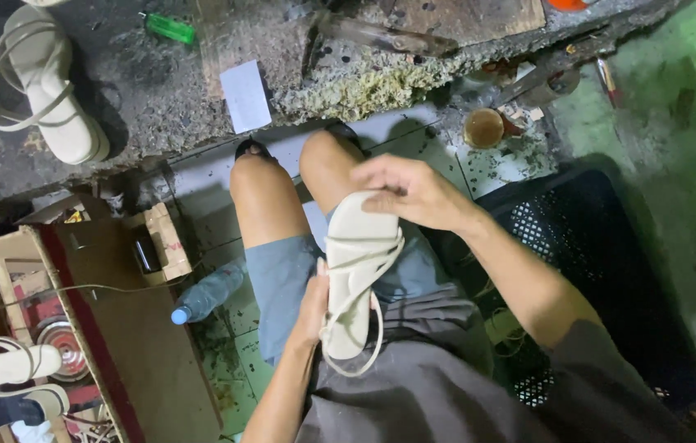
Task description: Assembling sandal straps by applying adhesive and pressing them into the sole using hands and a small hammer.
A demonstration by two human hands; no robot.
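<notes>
We hold a cream strappy sandal [354,275] over our lap with both hands closed on it. Our right hand [410,192] clamps the toe end from above, fingers curled over the sole's edge, while our left hand [313,305] presses against the sandal's left side near the heel, thumb along the sole. The sandal lies lengthwise between the 2 hands, its thin straps looping loose across the sole and off the heel end.

Below it are our bare knees and blue shorts [282,283], and a plastic water bottle [207,294] with a blue cap lies on the tiled floor just left of our left thigh. A black crate [578,246] sits under our right forearm. Ahead, the rough workbench [159,98] carries another cream sandal [43,82] at its left end, a green lighter [169,28] and a white slip of paper [246,95]. At lower left, 2 more sandals [7,373] rest on a wooden rack [11,254].
</notes>
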